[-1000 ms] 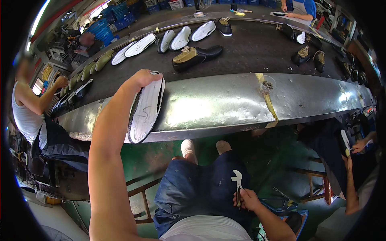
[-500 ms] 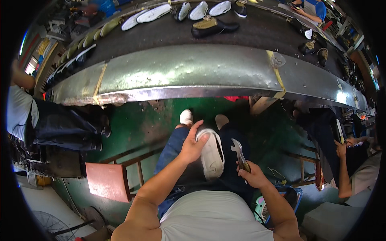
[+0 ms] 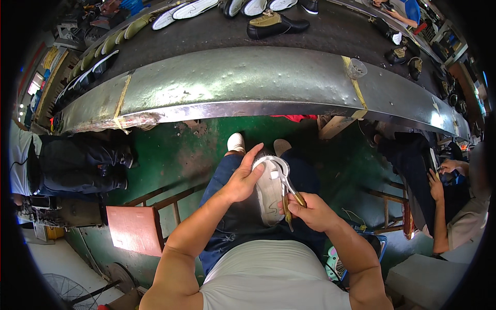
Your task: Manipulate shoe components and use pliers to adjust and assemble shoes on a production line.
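I have the shoe point(image 3: 268, 194) sole-up on my lap, its long axis running near to far, toe end away from me toward the belt point(image 3: 232, 77). My left hand point(image 3: 240, 181) is wrapped over its left edge near the far end, fingers curled on the rim. My right hand point(image 3: 310, 212) sits just right of it, closed around the pincers point(image 3: 284, 181), whose head reaches far-left onto the shoe's far end; both hands are equally close.

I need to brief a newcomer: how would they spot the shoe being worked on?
Below the long metal bench edge, look at the seated person's lap. The white shoe lies there, gripped by the left hand, pincers on its rim. The other shoes sit up on the belt.
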`<state>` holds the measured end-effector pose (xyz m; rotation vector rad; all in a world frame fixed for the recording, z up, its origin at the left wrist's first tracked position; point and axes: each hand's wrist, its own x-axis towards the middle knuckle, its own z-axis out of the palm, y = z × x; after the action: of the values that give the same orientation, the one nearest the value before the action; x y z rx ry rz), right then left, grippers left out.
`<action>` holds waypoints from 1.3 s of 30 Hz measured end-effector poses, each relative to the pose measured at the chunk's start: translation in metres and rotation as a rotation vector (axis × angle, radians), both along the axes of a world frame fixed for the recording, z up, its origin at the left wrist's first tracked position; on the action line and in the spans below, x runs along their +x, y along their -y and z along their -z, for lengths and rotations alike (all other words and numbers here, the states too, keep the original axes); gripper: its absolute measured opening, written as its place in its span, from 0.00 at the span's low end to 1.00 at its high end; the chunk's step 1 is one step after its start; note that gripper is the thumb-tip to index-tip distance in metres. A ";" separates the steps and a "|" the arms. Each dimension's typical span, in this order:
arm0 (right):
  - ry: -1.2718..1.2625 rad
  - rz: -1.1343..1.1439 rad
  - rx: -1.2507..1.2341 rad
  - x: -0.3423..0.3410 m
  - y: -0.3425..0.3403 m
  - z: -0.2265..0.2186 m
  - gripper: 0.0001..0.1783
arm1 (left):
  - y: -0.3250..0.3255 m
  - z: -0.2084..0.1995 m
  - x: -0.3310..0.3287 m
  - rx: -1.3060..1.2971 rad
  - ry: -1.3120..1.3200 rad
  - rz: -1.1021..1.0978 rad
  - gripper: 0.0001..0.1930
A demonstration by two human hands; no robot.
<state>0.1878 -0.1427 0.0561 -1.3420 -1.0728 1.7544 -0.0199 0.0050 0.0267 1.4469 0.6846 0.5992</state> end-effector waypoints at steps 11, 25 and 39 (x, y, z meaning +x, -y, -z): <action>-0.104 0.065 -0.209 0.012 -0.020 -0.019 0.14 | -0.008 0.010 0.015 0.199 -0.176 -0.070 0.24; 0.938 0.001 0.384 0.010 0.006 0.014 0.15 | -0.018 0.015 0.008 0.006 0.072 0.104 0.24; 0.557 0.203 0.208 0.011 0.008 -0.028 0.14 | -0.007 0.009 0.039 0.006 0.007 0.026 0.24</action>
<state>0.1990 -0.1506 0.0845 -1.7820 -1.3125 1.1087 0.0194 0.0118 0.0179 1.4570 0.6582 0.5868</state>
